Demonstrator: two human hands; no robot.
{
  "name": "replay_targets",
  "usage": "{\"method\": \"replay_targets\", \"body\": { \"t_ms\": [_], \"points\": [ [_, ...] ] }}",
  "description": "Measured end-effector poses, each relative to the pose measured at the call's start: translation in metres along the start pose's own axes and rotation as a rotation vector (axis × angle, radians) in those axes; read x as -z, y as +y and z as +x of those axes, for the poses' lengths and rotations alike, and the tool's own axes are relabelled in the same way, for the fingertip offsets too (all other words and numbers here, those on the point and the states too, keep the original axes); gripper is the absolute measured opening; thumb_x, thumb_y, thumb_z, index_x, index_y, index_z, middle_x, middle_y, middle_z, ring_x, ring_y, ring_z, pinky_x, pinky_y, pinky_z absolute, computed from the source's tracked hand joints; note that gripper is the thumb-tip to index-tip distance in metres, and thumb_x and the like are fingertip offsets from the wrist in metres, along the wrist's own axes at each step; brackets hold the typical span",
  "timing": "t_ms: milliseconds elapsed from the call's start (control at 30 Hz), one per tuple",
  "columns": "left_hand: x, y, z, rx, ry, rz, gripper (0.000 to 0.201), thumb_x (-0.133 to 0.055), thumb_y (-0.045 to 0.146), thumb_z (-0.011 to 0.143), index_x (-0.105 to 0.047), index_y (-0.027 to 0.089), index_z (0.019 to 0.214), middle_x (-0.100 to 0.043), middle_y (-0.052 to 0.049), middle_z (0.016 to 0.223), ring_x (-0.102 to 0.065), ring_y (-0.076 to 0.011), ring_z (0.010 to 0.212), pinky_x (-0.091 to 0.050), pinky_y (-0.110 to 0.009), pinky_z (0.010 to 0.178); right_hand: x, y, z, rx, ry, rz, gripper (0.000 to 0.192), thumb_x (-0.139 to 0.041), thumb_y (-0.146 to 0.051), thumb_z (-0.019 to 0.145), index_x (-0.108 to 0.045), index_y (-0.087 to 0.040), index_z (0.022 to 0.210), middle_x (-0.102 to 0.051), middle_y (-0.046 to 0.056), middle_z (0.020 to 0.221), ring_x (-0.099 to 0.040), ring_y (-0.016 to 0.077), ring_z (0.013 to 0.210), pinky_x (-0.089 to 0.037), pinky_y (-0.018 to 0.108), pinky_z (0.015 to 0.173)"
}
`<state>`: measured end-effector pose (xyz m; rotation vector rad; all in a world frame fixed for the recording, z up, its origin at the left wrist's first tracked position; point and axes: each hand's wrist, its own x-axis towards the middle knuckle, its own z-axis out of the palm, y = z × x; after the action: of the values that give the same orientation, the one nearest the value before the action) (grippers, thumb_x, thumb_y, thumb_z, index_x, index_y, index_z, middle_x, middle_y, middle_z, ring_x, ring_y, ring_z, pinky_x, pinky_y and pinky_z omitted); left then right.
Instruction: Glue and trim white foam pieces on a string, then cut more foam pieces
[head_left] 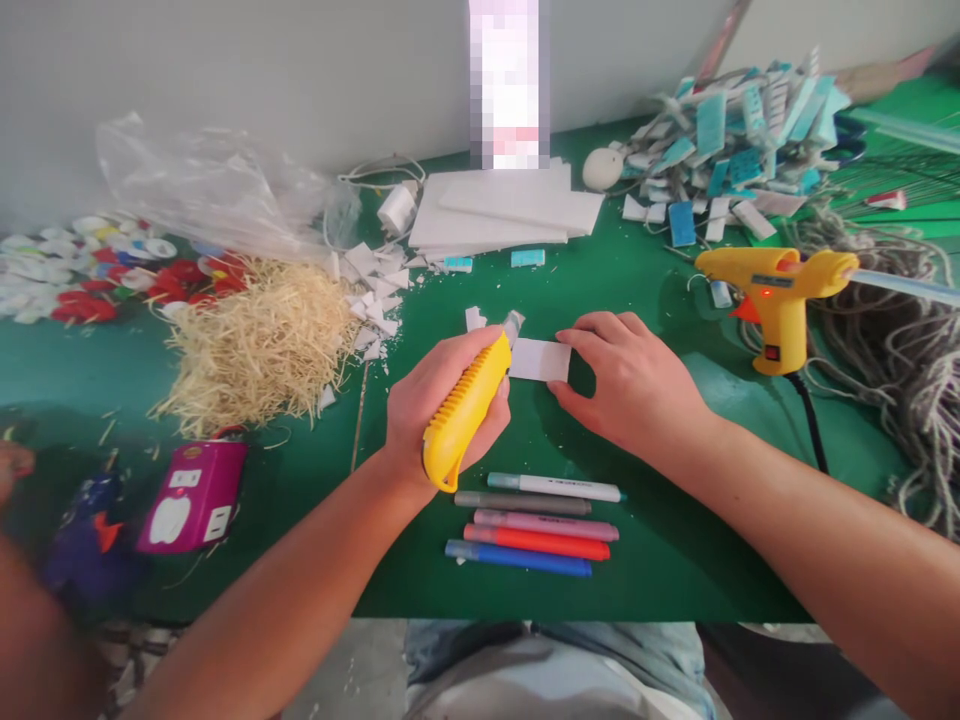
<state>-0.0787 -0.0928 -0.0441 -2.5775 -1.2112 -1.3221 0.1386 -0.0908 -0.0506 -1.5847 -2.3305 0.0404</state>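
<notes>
The left hand [442,400] is clenching a yellow knife [465,412] in its grip, the blade tip resting at the left edge of a small white card [541,360] lying on the green surface [660,560]. The right hand [626,375] is pressing flat on the card's right side, fingers spread, grasping nothing. Five markers [536,520] are lying in a row just below the hands. A yellow glue gun [776,290] is standing to the right, perhaps switched on.
</notes>
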Motion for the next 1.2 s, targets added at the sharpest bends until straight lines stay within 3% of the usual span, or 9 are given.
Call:
{"method": "replay_targets", "body": {
  "t_ms": [133, 233, 400, 633, 767, 1200],
  "points": [
    [0.002, 0.003, -0.002, 0.162, -0.019, 0.029, 0.028, -0.067, 0.017, 0.089, -0.064, 0.018, 0.117, -0.079, -0.005, 0.109, -0.076, -0.014, 0.083, -0.062, -0.021, 0.082, 0.002, -0.002, 0.001, -0.022, -0.035, -0.006, 0.039, -0.07, -0.03, 0.087, -0.078, -0.008, 0.119, -0.073, 0.019, 0.117, -0.065, 0.0317, 0.098, -0.058, 0.044, 0.081],
    [0.001, 0.003, -0.003, 0.192, -0.025, 0.008, 0.028, -0.067, 0.019, 0.089, -0.064, 0.018, 0.116, -0.078, -0.005, 0.109, -0.076, -0.0138, 0.083, -0.062, -0.021, 0.082, 0.003, -0.003, 0.002, -0.037, -0.072, -0.002, 0.035, -0.07, -0.03, 0.087, -0.079, -0.009, 0.115, -0.073, 0.019, 0.118, -0.065, 0.0325, 0.1, -0.058, 0.044, 0.081],
    [-0.007, 0.001, -0.005, 0.048, -0.037, -0.035, 0.028, -0.07, 0.014, 0.091, -0.066, 0.019, 0.118, -0.08, -0.003, 0.11, -0.079, -0.0134, 0.09, -0.062, -0.017, 0.088, 0.004, -0.004, 0.003, -0.048, -0.086, 0.031, 0.034, -0.071, -0.028, 0.087, -0.08, -0.01, 0.114, -0.074, 0.018, 0.119, -0.065, 0.0326, 0.101, -0.057, 0.044, 0.082],
    [-0.015, 0.0, -0.005, -0.2, -0.028, -0.009, 0.034, -0.067, 0.009, 0.09, -0.062, 0.015, 0.123, -0.082, -0.009, 0.108, -0.081, -0.0177, 0.09, -0.066, -0.022, 0.082, 0.002, -0.003, 0.003, -0.036, -0.076, 0.035, 0.03, -0.072, -0.03, 0.087, -0.08, -0.011, 0.109, -0.073, 0.017, 0.117, -0.063, 0.0316, 0.1, -0.054, 0.043, 0.079],
    [-0.015, 0.0, -0.006, -0.185, -0.05, -0.01, 0.035, -0.067, 0.008, 0.089, -0.063, 0.012, 0.124, -0.081, -0.011, 0.11, -0.081, -0.018, 0.092, -0.065, -0.021, 0.086, 0.002, -0.002, 0.003, -0.028, -0.071, 0.034, 0.03, -0.073, -0.031, 0.087, -0.079, -0.012, 0.109, -0.073, 0.017, 0.118, -0.063, 0.0309, 0.099, -0.053, 0.042, 0.078],
    [-0.012, -0.001, -0.007, -0.14, -0.162, -0.043, 0.033, -0.061, 0.015, 0.096, -0.062, 0.016, 0.129, -0.08, -0.01, 0.117, -0.08, -0.0175, 0.097, -0.064, -0.023, 0.089, 0.001, -0.002, 0.002, -0.008, -0.052, 0.02, 0.028, -0.069, -0.033, 0.089, -0.079, -0.014, 0.107, -0.073, 0.016, 0.117, -0.062, 0.0301, 0.099, -0.05, 0.041, 0.076]
  ]
}}
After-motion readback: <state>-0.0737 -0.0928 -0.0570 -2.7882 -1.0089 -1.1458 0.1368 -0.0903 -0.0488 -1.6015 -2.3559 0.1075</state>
